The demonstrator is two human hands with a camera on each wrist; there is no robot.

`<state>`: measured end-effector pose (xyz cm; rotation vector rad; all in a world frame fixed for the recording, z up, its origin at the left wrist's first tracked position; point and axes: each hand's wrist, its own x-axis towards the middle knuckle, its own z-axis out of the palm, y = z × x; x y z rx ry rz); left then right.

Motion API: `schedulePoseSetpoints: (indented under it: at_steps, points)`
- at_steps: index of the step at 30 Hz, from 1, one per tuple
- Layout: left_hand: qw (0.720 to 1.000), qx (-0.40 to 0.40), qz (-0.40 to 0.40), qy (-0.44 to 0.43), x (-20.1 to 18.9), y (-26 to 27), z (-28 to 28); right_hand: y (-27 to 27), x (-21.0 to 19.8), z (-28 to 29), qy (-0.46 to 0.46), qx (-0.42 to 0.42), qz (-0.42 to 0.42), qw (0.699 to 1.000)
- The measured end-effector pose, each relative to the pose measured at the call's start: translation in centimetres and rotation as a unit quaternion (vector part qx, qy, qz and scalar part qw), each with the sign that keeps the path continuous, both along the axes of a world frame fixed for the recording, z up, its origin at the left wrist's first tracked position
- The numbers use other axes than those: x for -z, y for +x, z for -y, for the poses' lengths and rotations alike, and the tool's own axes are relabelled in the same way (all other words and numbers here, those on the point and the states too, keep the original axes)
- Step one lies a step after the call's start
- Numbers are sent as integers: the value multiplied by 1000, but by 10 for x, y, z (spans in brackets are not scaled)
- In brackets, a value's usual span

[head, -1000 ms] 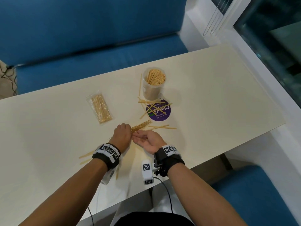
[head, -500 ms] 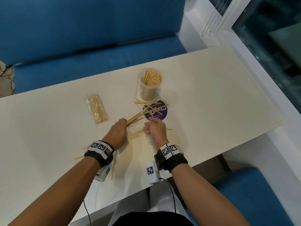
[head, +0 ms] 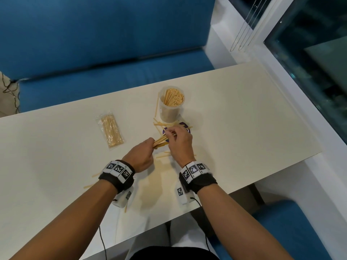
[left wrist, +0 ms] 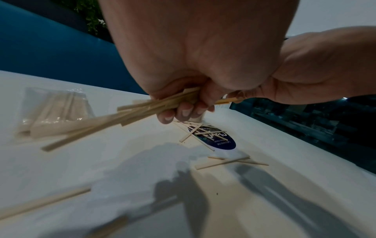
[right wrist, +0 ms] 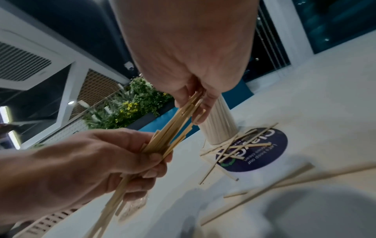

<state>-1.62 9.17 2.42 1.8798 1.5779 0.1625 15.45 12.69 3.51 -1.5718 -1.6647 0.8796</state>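
My left hand (head: 139,156) (right wrist: 97,161) grips a bundle of thin wooden sticks (head: 159,142) (left wrist: 140,109) (right wrist: 173,132) above the cream table (head: 244,119). My right hand (head: 178,139) (left wrist: 305,72) pinches the far end of that same bundle between thumb and fingertips (right wrist: 201,112). Just beyond stands a clear cup (head: 171,106) (right wrist: 221,125) packed with upright sticks. Several loose sticks (head: 165,124) (right wrist: 234,148) lie crossed over a round purple sticker (head: 185,128) (left wrist: 215,140) (right wrist: 262,153) at the cup's foot.
A sealed clear packet of sticks (head: 111,131) (left wrist: 52,109) lies to the left. More loose sticks lie near my right wrist (head: 163,154) (left wrist: 230,161) and beside my left wrist (head: 95,174). A blue sofa (head: 93,53) runs behind the table; a window ledge (head: 300,109) is on the right.
My right hand moved from palm-up on the table, forward and up, to pinch the far end of the bundle. My left hand lifted the bundle and moved it toward the cup.
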Motion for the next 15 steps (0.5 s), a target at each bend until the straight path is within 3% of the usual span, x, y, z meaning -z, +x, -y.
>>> schedulePoseSetpoints:
  at_steps: [8,12,15]
  points:
    - [1000,17,-14,3,-9,15,-10,0,-6,1,30,-87,30,995]
    - [999,-9,-18,34,-14,15,-13,10,-9,-10,31,-37,114,992]
    - [999,-15,-32,41,-20,18,-18,10,-22,-20,-91,-45,-7,995]
